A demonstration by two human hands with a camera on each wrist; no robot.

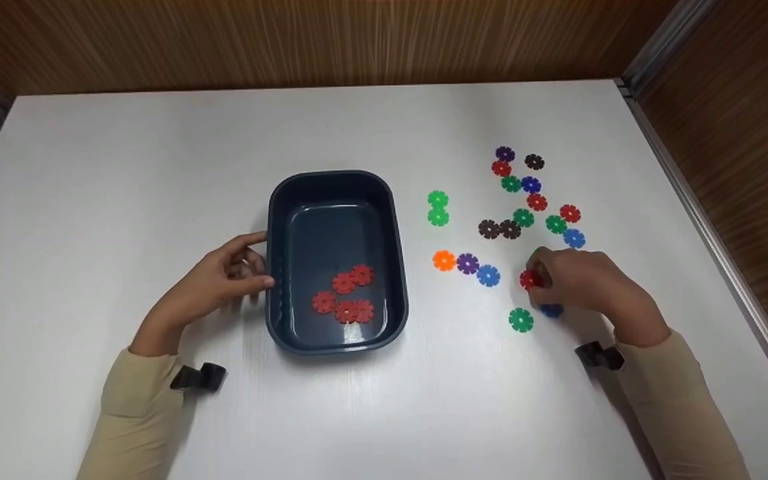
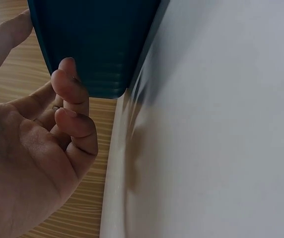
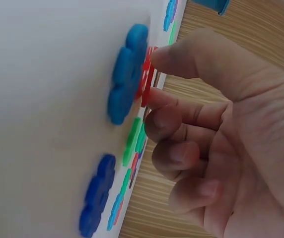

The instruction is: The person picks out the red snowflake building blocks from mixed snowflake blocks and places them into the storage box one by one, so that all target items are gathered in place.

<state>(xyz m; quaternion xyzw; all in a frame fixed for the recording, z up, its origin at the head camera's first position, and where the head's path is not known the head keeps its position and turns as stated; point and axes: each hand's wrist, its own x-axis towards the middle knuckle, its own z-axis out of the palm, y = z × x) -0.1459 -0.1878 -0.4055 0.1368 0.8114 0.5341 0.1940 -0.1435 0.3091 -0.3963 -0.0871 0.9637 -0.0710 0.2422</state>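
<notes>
A dark blue-grey plastic tub (image 1: 339, 348) holds several red flower-shaped discs (image 1: 323, 303) on its floor. My left hand (image 1: 221, 277) is at the tub's left side, its thumb and a fingertip touching the wall; in the left wrist view its other fingers are bent. On the right, my right hand (image 1: 577, 280) pinches a red flower-shaped disc (image 1: 529, 279) by its edges between thumb and index finger, low over the table. A dark blue disc (image 1: 551, 311) is partly hidden under that hand. In the right wrist view a blue disc (image 3: 127, 74) stands in front of the red one.
Loose discs spread over the right half of the white table (image 1: 157, 147): a green disc (image 1: 521, 320), an orange disc (image 1: 444, 261), a purple disc (image 1: 468, 263), light green discs (image 1: 437, 208), brown discs (image 1: 489, 229) and more reds (image 1: 537, 202). Wood-grained panels (image 1: 331, 47) border the table.
</notes>
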